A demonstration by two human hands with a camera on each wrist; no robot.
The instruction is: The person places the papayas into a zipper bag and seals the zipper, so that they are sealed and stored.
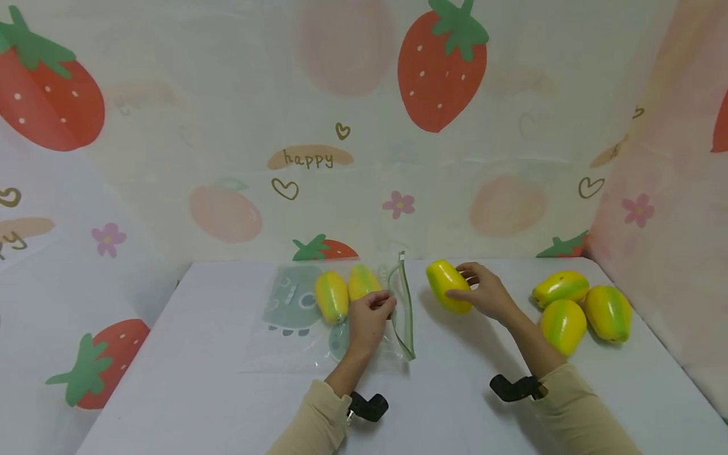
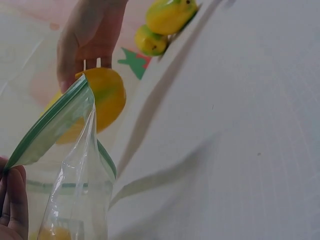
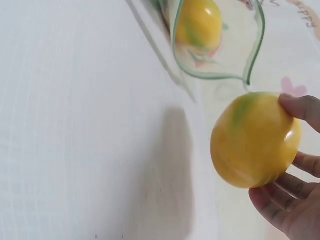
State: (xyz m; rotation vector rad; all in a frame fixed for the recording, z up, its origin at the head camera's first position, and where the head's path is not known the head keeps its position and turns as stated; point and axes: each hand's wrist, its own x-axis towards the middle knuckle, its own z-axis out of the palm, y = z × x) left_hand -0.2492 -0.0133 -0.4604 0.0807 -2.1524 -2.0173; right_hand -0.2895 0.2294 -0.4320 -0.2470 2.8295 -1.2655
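My right hand (image 1: 490, 294) holds a yellow papaya (image 1: 446, 285) with green streaks, thumb on one side and fingers on the other. It hangs above the table, just right of the mouth of a clear zip bag (image 1: 407, 316) with a green edge. In the left wrist view, the bag's raised rim (image 2: 47, 117) partly covers that papaya. My left hand (image 1: 366, 322) pinches the rim, and the mouth gapes toward the right hand. Inside the bag lie two papayas, a left one (image 1: 332, 297) and a right one (image 1: 363, 281) partly behind my left hand.
Three more papayas sit grouped at the table's right side: one at the back (image 1: 561, 288), one in front (image 1: 563, 327) and one to the right (image 1: 608, 314). A white cloth (image 1: 188, 379) covers the table. Behind it rises a strawberry-printed backdrop (image 1: 398, 164).
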